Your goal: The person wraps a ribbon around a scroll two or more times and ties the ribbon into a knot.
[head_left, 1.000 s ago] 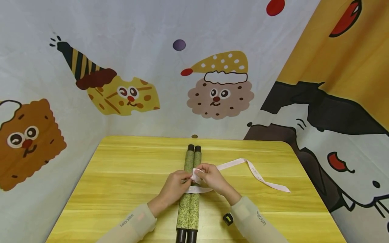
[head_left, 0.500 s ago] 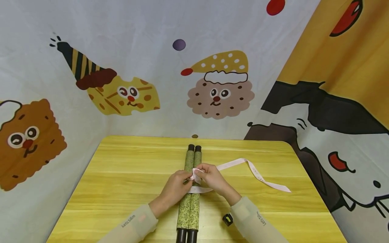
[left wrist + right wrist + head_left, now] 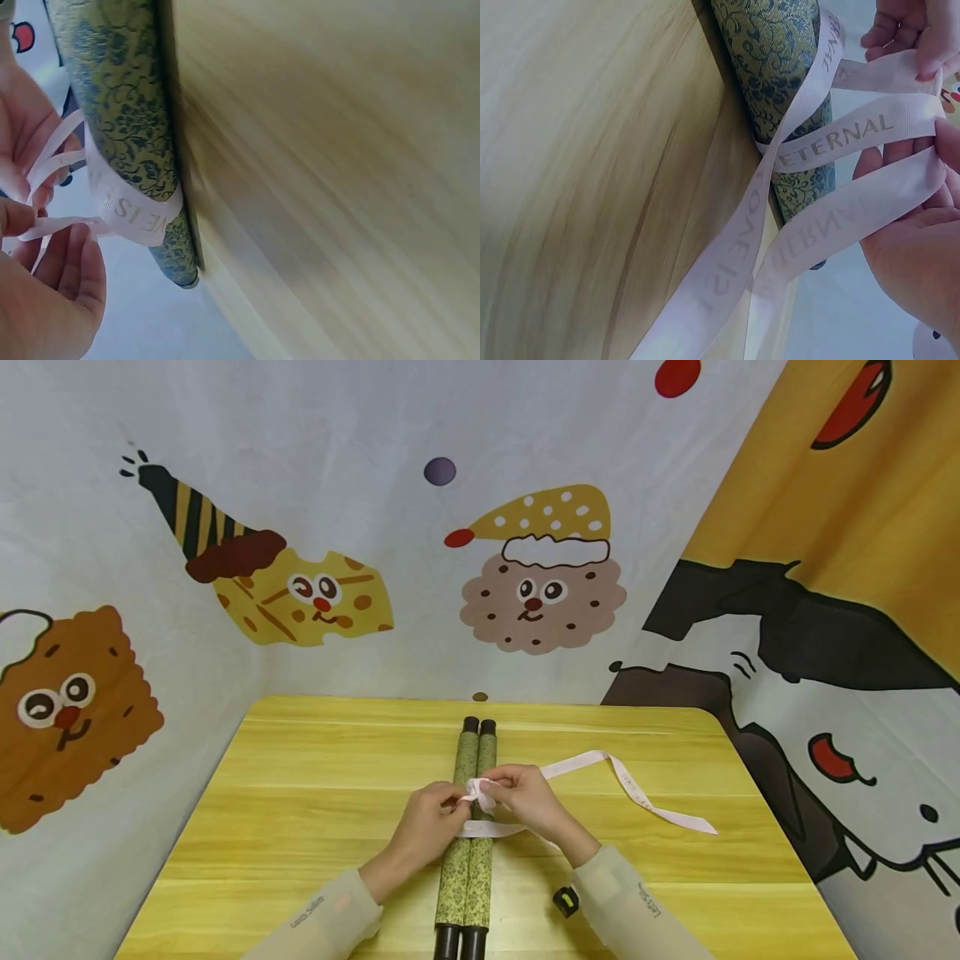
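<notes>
Left hand point(image 3: 429, 822) had shifted slightly toward the table's point(image 3: 300, 777) left edge; it and the right hand point(image 3: 528, 795) pinched ribbon point(image 3: 480, 830) around scrolls point(image 3: 453, 881) midway between side edges. Uneven pull could have slackened the wrap.

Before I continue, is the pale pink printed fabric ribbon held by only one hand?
No: in the head view, the left hand and right hand both pinch the ribbon.

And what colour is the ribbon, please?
The ribbon is pale pink, showing best in the right wrist view.
</notes>
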`<state>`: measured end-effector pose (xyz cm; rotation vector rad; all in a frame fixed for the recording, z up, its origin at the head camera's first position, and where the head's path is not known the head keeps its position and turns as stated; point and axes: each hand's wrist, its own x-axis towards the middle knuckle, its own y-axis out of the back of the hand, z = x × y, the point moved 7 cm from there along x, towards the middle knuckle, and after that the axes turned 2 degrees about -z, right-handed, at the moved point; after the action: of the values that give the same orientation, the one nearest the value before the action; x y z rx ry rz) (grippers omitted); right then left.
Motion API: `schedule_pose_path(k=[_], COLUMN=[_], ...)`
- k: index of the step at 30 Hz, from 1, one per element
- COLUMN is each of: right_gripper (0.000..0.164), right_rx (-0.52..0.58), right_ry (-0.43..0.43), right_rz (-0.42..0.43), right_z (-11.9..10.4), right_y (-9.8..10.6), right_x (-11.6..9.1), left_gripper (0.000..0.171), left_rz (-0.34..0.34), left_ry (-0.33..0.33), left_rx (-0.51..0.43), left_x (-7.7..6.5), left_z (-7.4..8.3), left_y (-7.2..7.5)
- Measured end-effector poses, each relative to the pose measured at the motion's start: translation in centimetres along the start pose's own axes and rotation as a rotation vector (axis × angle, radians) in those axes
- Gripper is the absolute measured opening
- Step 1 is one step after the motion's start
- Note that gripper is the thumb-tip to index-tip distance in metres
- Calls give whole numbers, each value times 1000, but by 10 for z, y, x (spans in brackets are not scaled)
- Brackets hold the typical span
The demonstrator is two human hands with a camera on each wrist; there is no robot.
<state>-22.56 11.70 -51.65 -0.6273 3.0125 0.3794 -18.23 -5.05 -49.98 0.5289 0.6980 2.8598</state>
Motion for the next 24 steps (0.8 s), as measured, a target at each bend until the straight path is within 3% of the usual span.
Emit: schedule_pose_path(k=[9,24], right_gripper=[16,19], right_rx=[-14,-50], right_ry=[28,52], right_rz=[73,62], right_z=[2,5], right_y=[10,21], right_x=[0,-3], left_gripper=[4,14], left_rz=[15,5], left_ry=[216,391], left_rx=[-244,-423], left_x=[-1,-3], left_z=[-9,-19], left_y=[7,23])
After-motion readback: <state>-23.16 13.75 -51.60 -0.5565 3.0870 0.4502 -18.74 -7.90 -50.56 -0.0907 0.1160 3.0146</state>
